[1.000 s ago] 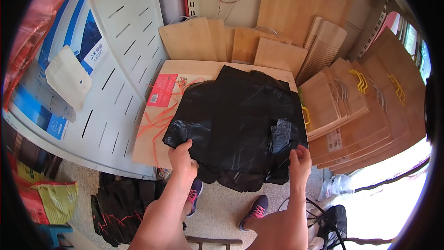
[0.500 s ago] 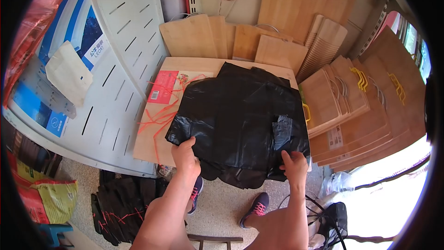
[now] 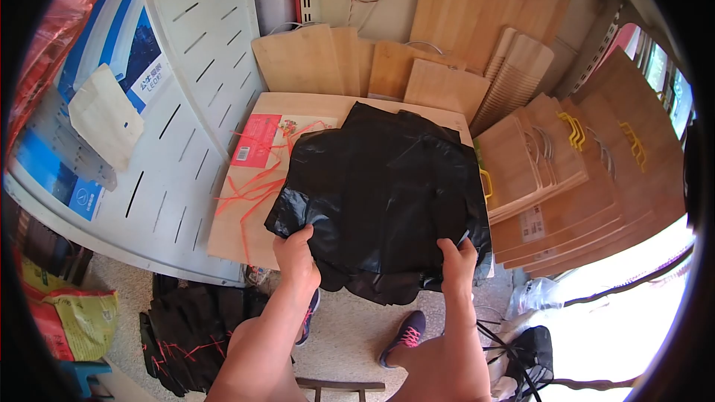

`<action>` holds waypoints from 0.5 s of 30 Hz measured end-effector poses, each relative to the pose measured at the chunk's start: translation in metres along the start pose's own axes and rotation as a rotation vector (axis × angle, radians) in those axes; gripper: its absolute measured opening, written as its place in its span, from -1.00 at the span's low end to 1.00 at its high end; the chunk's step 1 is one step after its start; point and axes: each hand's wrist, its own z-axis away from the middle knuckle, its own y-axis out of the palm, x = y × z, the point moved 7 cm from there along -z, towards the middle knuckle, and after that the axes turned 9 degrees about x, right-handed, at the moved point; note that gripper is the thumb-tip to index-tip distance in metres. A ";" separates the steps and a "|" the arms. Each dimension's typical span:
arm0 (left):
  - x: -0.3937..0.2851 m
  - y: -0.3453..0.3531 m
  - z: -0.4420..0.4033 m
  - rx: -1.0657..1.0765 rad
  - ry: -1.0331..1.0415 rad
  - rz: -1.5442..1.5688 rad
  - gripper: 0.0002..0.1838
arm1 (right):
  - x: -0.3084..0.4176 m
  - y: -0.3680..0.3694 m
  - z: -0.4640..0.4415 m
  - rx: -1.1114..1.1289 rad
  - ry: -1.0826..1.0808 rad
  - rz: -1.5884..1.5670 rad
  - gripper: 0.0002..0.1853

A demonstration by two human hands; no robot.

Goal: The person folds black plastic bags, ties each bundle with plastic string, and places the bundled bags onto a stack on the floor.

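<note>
Black plastic bags point(image 3: 380, 186) lie spread flat in a layered pile on a pale wooden board point(image 3: 227, 238). At the pile's near left corner, my left hand point(image 3: 298, 257) is closed, thumb on top, pinching the plastic edge. My right hand point(image 3: 457, 262) grips the near right edge between thumb and fingers; the fingers underneath are partly hidden. Thin red strings point(image 3: 246, 195) lie loose on the board left of the bags, across a pink label point(image 3: 257, 134).
Bundles of black bags tied with red string point(image 3: 194, 335) lie on the floor at lower left. Wooden cutting boards point(image 3: 521, 164) lean along the right and back. A white slotted metal panel point(image 3: 179, 119) stands at left. A black bag point(image 3: 532, 350) lies at lower right.
My right hand has shifted left along the bag edge. The shiny folded flap near it now lies flat. My left hand stays at its corner.
</note>
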 end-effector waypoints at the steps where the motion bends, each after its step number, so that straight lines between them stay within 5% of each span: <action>1: -0.001 0.001 0.003 -0.024 -0.001 -0.018 -0.65 | 0.001 0.000 0.001 -0.004 -0.001 0.003 -0.73; 4: -0.001 0.003 0.008 -0.031 0.001 -0.063 -0.65 | 0.053 0.016 0.022 -0.096 -0.493 0.739 -0.46; 12: 0.000 0.008 0.010 0.025 0.091 -0.100 -0.66 | 0.057 0.084 0.057 0.282 -0.666 1.267 -0.44; 15: 0.000 0.010 0.011 0.033 0.079 -0.087 -0.68 | 0.055 0.085 0.059 0.277 -0.691 1.166 -0.54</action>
